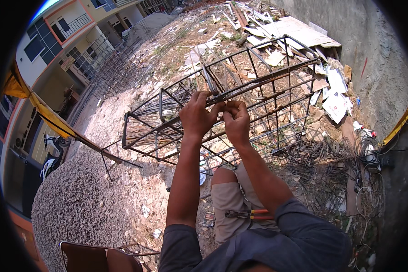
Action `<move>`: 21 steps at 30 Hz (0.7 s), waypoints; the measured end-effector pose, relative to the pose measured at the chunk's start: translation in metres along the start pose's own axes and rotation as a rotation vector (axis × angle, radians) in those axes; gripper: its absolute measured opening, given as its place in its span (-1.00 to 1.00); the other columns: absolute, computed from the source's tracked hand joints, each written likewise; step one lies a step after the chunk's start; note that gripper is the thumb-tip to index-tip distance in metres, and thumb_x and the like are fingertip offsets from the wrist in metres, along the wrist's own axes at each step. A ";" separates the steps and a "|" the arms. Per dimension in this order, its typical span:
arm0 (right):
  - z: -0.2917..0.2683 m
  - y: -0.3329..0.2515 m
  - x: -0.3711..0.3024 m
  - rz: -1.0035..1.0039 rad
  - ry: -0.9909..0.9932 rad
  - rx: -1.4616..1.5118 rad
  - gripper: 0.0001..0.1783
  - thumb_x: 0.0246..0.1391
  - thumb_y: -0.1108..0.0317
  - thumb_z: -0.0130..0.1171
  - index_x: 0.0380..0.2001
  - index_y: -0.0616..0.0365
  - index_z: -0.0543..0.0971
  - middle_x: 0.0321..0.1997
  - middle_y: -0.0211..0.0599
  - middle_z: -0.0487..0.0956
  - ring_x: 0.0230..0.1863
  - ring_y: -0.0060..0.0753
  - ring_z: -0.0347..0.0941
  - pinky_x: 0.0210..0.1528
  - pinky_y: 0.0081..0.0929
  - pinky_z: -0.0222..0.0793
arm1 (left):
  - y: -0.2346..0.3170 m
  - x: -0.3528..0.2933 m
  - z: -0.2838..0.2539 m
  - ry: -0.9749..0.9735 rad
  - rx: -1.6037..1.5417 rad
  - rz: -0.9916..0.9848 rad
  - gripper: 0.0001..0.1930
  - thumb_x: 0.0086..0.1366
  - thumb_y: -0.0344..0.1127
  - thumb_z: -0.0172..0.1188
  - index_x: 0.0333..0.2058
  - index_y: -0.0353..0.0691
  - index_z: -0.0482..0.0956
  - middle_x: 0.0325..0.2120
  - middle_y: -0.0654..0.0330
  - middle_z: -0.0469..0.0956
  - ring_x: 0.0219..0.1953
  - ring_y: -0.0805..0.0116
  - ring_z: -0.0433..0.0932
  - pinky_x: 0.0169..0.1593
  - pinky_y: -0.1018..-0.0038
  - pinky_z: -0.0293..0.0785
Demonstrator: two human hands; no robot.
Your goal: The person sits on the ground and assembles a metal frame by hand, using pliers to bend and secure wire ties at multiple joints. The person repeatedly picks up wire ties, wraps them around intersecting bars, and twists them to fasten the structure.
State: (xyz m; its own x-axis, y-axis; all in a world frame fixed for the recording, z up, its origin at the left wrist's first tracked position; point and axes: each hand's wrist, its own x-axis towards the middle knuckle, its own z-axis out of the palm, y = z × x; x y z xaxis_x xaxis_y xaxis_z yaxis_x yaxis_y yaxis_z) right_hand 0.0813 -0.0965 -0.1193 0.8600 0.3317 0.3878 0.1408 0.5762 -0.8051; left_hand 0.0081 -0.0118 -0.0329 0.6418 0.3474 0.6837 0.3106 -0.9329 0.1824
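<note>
Meeting at an upper bar of the rebar cage (267,79), both hands are working close together — L hand (196,115) is lying against the bar w/ fingers curled, R hand (237,121) is sitting just beside it w/ thumb & fingertips pinched together. Can't tell what the fingertips are gripping — too small & partly hidden. The cage is stretching across mid-view, lower L to upper R, right in front of the person's knees (224,176). Red-handled pincers (240,214) are lying across the beige shorts (225,199). Loose rods (145,131) are showing thru & behind the cage's L end; a tangle of bent wire (308,156) is spreading to the R, nr a concrete wall (371,59). White boards (299,31) are lying in a heap at top R. A gravel heap (77,199) is filling lower L, w/ a motorbike (52,154) standing beyond it & a yellow tarp (18,89) hanging in front of the bldgs (41,31).
</note>
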 end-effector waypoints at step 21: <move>-0.071 -0.034 -0.018 -0.041 -0.034 -0.529 -0.79 0.22 0.42 0.17 -0.12 0.22 0.66 -0.27 -0.17 0.70 -0.31 -0.29 0.64 -0.22 -0.37 0.54 | 0.000 -0.001 -0.001 -0.025 0.045 -0.045 -0.45 0.11 0.22 0.44 -0.11 -0.05 0.59 -0.21 0.20 0.70 -0.20 0.13 0.70 -0.23 0.23 0.57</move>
State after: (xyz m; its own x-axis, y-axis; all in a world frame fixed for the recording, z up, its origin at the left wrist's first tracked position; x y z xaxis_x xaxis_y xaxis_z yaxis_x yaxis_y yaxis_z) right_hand 0.0960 -0.1754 -0.1311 0.8336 0.3459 0.4307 0.4093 0.1369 -0.9021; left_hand 0.0065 -0.0121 -0.0328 0.6435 0.3916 0.6576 0.3704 -0.9112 0.1801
